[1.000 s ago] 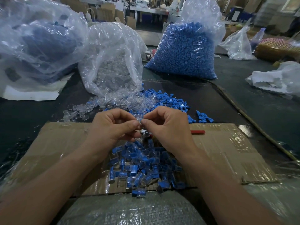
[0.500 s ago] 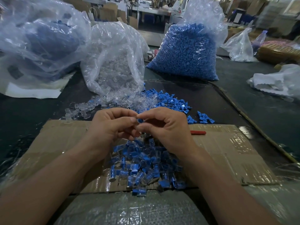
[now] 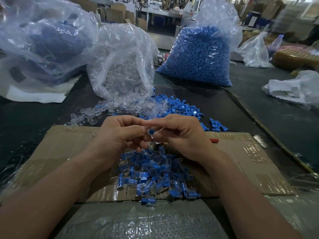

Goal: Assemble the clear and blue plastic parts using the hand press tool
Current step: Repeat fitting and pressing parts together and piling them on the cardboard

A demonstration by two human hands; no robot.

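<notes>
Left hand (image 3: 120, 135) and right hand (image 3: 181, 137), fingertips together
Both pinched a blue plastic cap (image 3: 151, 131) seated in a clear plastic shell (image 3: 151, 136); it hung above a heap of blue-and-clear pieces (image 3: 155, 175).

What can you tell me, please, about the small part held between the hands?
The part is tiny: a rounded blue piece on top, a clear, glossy plastic body beneath. It stands roughly upright, pinched between the fingertips of the left hand and right hand, which hide its sides. It is held above the pile on the cardboard. Whether the blue piece is fully seated cannot be told.
</notes>
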